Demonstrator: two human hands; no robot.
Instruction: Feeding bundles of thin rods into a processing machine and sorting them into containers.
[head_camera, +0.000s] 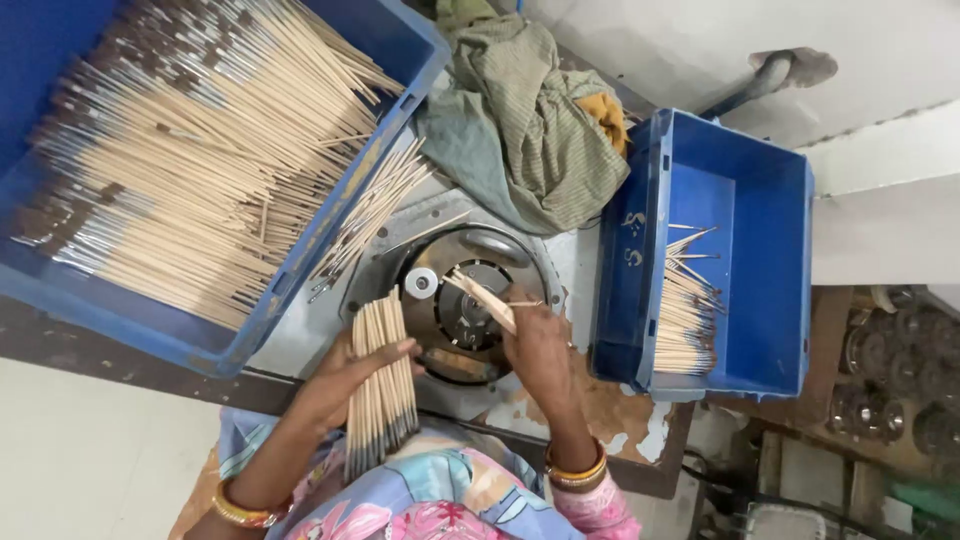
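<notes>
Left hand (350, 375) grips one thick bundle of wooden sticks (382, 385) at the bench's near edge. Right hand (535, 345) pinches one stick (482, 297) over the round machine plate (462, 305). Two blue crates: the full crate (300, 240) at the far-left corner, the sparse crate (770, 230) on the right edge.

The left hand (345, 375) is gripping a thick bundle of wooden brush handles (381, 385), their dark tips pointing toward the person's lap. The right hand (535, 345) is holding a few single brushes (482, 297) over the round metal machine head (470, 305) set into the worktop (620, 410). A large blue crate (300, 250) on the left is lying packed with brushes in rows, and loose brushes (370, 215) are resting beside its wall. A smaller blue crate (770, 200) on the right is holding 1 small pile of brushes (688, 320). A crumpled green cloth (530, 130) is lying between the 2 crates.
</notes>
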